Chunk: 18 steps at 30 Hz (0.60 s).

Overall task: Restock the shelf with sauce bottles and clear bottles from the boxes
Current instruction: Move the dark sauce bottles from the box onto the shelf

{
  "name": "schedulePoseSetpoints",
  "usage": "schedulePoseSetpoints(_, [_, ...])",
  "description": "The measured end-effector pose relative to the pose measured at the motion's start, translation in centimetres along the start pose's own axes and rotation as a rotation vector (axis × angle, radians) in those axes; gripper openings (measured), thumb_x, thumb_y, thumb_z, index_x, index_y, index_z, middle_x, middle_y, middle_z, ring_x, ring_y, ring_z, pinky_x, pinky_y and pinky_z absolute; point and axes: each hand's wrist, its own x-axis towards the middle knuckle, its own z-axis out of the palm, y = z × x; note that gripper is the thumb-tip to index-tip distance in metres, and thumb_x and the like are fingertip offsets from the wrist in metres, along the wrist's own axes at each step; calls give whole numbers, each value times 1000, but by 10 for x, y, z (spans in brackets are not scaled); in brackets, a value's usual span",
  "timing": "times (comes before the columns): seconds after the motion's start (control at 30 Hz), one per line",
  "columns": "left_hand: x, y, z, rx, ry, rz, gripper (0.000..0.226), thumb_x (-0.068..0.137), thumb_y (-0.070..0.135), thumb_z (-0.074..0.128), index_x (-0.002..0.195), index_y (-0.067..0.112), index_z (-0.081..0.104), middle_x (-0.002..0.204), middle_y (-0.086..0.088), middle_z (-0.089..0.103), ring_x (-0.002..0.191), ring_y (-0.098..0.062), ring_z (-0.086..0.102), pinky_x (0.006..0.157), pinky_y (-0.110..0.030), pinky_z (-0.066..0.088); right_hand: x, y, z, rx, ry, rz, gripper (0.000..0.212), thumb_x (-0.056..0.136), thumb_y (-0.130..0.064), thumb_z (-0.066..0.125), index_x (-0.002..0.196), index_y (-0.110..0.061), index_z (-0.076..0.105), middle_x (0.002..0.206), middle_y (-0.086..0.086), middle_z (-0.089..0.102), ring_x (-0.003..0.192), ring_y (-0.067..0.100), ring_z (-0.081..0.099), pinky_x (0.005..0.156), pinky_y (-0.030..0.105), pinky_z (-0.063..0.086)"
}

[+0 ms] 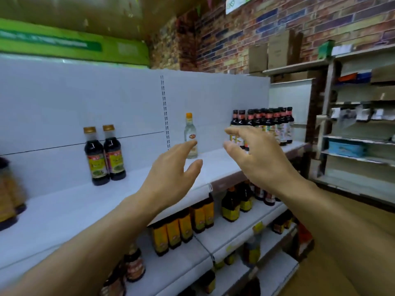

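Clear bottle (190, 136) upright on the top shelf (64, 210), orange cap, near the back panel, just right of the slotted upright (165, 112). Alone there, apart from the other bottles. Left hand (171, 167) raised in front of it, fingers straight and relaxed, index tip overlapping the bottle's lower body in view; cannot tell whether touching. Holding nothing. Right hand (254, 154) raised to the bottle's right, fingers spread and loosely bent, thumb and forefinger apart, gripping nothing. Partly covering a cluster of dark sauce bottles (269, 122) with red neck bands, packed together at the right end of the same shelf. Well to the left on that shelf, two dark sauce bottles (104, 154) with gold caps and green-yellow labels, standing side by side and touching. At the far left edge, more dark bottles (8, 195), blurred. Below, a lower shelf (215, 233) with rows of dark bottles bearing yellow labels (183, 227); further bottles lower still, blurred. Behind, a brick wall (267, 28) and cardboard boxes (275, 50) on a high ledge. On the right, a separate rack (361, 144) with assorted goods, too blurred to tell apart.
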Motion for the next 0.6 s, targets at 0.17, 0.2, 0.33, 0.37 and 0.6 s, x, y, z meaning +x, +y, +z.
schedulePoseSetpoints(0.17, [2, 4, 1, 89, 56, -91, 52, 98, 39, 50, 147, 26, 39, 143, 6, 51, 126, -11, 49, 99, -24, 37, 25, 13, 13, 110, -41, -90, 39, 99, -35, 51, 136, -22, 54, 139, -5, 54, 128, 14, 46, 104, 31, 37])
schedulePoseSetpoints(0.2, [0, 3, 0, 105, 60, -115, 52, 98, 39, 50, 147, 26, 39, 143, 6, 51, 128, -10, 47, 100, -22, 35, 28, 14, 18, 132, -52, -107, 39, 99, -35, 51, 136, -22, 54, 139, -5, 54, 128, 13, 46, 105, 31, 36])
schedulePoseSetpoints(0.33, [-15, -4, -8, 166, 94, -208, 51, 99, 38, 50, 147, 26, 39, 144, 7, 49, 130, -11, 45, 106, -25, 35, 36, 12, 44, 235, -84, -169, 39, 98, -35, 52, 135, -23, 55, 138, -7, 55, 129, 12, 46, 103, 27, 34])
schedulePoseSetpoints(0.37, [-19, -6, -11, 184, 106, -224, 51, 99, 38, 50, 147, 26, 39, 145, 7, 48, 131, -12, 45, 108, -28, 36, 36, 9, 52, 262, -98, -180, 40, 98, -36, 52, 136, -23, 55, 138, -7, 55, 129, 11, 45, 102, 25, 34])
schedulePoseSetpoints(0.6, [-60, -29, -38, 286, 137, -330, 50, 99, 37, 50, 146, 25, 42, 146, 9, 49, 130, -6, 45, 104, -19, 31, 30, -34, 103, 393, -222, -301, 42, 99, -38, 51, 139, -24, 51, 140, -7, 53, 130, 11, 45, 105, 28, 35])
